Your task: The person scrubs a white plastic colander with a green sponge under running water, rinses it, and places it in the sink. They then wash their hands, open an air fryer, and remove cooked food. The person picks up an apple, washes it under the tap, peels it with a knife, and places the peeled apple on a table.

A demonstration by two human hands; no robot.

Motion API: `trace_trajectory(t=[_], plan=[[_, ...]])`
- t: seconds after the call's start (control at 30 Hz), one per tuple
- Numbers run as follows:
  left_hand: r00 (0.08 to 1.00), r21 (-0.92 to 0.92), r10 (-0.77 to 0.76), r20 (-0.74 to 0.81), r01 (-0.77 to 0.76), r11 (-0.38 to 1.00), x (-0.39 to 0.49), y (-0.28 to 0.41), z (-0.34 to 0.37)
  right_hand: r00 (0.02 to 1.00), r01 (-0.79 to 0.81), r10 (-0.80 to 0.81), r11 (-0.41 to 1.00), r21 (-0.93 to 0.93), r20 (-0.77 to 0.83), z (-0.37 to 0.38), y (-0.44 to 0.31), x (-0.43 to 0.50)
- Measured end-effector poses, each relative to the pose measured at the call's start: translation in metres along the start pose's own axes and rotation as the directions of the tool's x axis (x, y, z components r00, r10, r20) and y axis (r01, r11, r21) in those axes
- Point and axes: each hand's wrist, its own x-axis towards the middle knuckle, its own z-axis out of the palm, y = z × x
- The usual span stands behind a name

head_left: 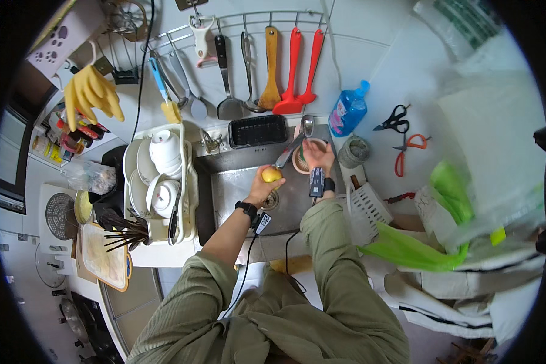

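Observation:
My left hand (257, 186) grips a round yellow fruit (272, 174), perhaps an apple, just below the end of the metal faucet spout (285, 154). Both are over the stainless steel sink (236, 195), whose drain (271, 200) lies partly behind my left hand. To the right, my right hand (319, 159) is palm up with its fingers apart, and nothing shows in it. It is in front of a pink round basin (297, 167) at the sink's right side and hides much of it. Something green shows beside its fingers, too small to name.
Left of the sink stands a dish rack (189, 182) with bowls and plates. A black tray (258, 131) sits behind the sink. A blue detergent bottle (347, 111) and a white perforated basket (368, 211) are on the right. Utensils, including a wooden spatula (270, 68), hang from a wall rail.

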Motion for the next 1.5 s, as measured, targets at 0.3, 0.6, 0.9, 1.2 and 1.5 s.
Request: trace_trajectory(t=[0.3,0.6,0.9,1.2,1.5], plan=[[0.988,-0.041,0.035,0.15,-0.029,0.999,0.017,-0.006,0.002,1.0,0.018,-0.028,0.877,-0.48,-0.013,0.029,-0.024,0.01],[0.974,0.147,0.205,-0.096,-0.19,0.971,0.021,-0.012,0.014,0.939,0.04,-0.307,0.537,-0.842,-0.151,-0.097,0.092,-0.045],[0.924,-0.104,-0.344,-0.17,0.33,0.938,0.044,-0.001,0.017,0.908,0.239,-0.363,0.038,-0.97,0.209,-0.093,0.086,-0.038],[0.687,-0.387,-0.641,0.342,0.725,0.57,0.058,0.007,-0.012,0.785,0.62,0.09,-0.147,-0.771,0.613,-0.069,0.081,-0.074],[0.889,-0.152,-0.428,-0.161,0.406,0.901,0.029,-0.005,0.016,0.952,0.296,-0.135,0.178,-0.938,0.275,-0.073,0.08,-0.054]])
